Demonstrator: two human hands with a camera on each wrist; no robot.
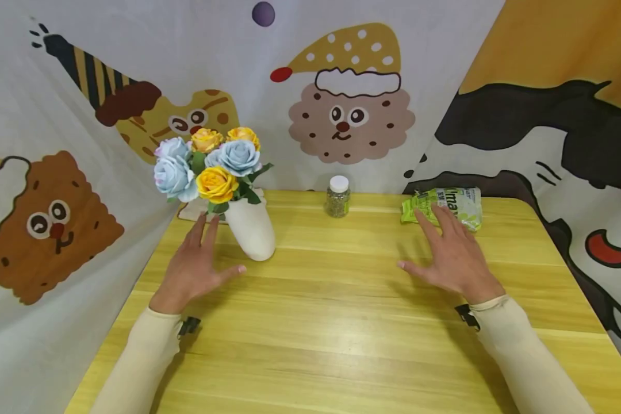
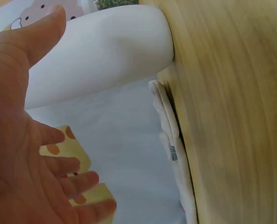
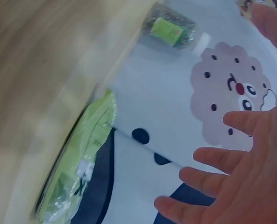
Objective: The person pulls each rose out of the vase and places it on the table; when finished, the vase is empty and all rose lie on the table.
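My left hand is held over the table's left side, fingers spread, beside a white vase of blue and yellow artificial-looking roses. In the left wrist view the palm shows bare, with the vase past the thumb. My right hand, fingers also spread, is at the right, just in front of a green and white plastic packet. Nothing lies in its palm in the right wrist view, where the packet appears lower left. Between the hands, farther back, stands a small clear jar with a white lid.
Behind the vase, a pale folded cloth-like item lies at the table's back left, partly hidden by the flowers and hand. A curtain with cartoon prints hangs along the far edge and sides of the wooden table.
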